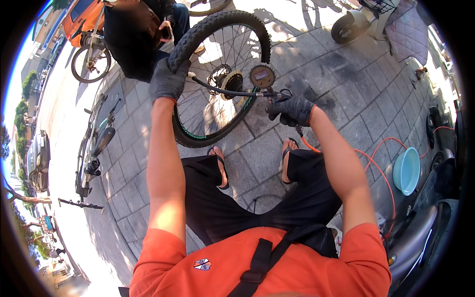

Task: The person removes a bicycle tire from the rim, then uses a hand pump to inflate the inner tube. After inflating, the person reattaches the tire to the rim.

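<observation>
A bicycle wheel (pixel 198 140) with a knobby black tyre stands tilted in front of me. My left hand (pixel 169 81), in a dark grey glove, is closed round the tyre at its left side. My right hand (pixel 293 110), gloved too, grips a tyre inflator with a round gauge (pixel 262 76) just right of the wheel. From the inflator a black hose (pixel 222 91) crosses the spokes to a pale fitting (pixel 191 74) at the rim beside my left hand; its join to the valve is hidden. The sprocket cassette (pixel 231 85) shows at the hub.
An orange air hose (pixel 368 157) trails from the inflator across the paving to the right, past a light blue basin (pixel 406 171). Another person (pixel 166 30) sits close beyond the wheel. A bicycle (pixel 94 143) lies at left; a scooter (pixel 354 25) stands at far right.
</observation>
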`<action>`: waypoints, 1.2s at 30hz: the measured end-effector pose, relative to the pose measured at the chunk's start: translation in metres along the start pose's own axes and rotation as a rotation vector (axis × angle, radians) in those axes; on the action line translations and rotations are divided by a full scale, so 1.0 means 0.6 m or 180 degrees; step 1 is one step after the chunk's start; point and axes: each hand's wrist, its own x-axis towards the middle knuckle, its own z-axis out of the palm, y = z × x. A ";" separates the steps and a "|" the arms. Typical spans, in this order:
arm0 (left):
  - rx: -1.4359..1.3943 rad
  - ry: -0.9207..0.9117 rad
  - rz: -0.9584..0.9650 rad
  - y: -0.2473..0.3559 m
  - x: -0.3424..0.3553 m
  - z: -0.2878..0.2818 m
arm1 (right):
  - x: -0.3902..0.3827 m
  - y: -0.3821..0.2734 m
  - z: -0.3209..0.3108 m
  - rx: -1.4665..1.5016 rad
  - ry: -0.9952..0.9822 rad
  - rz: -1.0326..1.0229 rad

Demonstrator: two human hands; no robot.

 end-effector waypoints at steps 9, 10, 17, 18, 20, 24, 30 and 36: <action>0.0166 -0.0262 0.0090 0.002 -0.005 -0.026 | 0.005 0.009 0.000 0.0066 -0.0096 0.0089; 0.0150 -0.0288 0.0089 -0.001 -0.003 -0.025 | 0.006 0.009 0.000 0.0077 -0.0139 0.0072; 0.0058 -0.0322 0.0284 -0.001 0.004 -0.017 | -0.008 0.002 0.007 0.0305 -0.0110 0.0042; 0.0082 -0.0297 0.0343 0.000 0.005 -0.018 | -0.005 0.002 0.005 0.0315 -0.0134 0.0058; 0.0062 -0.0296 0.0433 0.010 0.004 -0.012 | -0.005 0.009 -0.002 0.0341 -0.0137 0.0104; -0.0041 -0.0181 0.0506 -0.002 0.008 -0.003 | 0.003 0.007 -0.004 0.0349 -0.0087 0.0151; 0.0007 -0.0203 0.0399 0.005 -0.001 -0.025 | 0.004 0.006 0.021 0.0226 -0.0214 -0.0212; -0.0242 -0.0452 0.0096 0.020 -0.017 -0.073 | 0.001 0.015 0.033 -0.0017 0.0194 -0.0054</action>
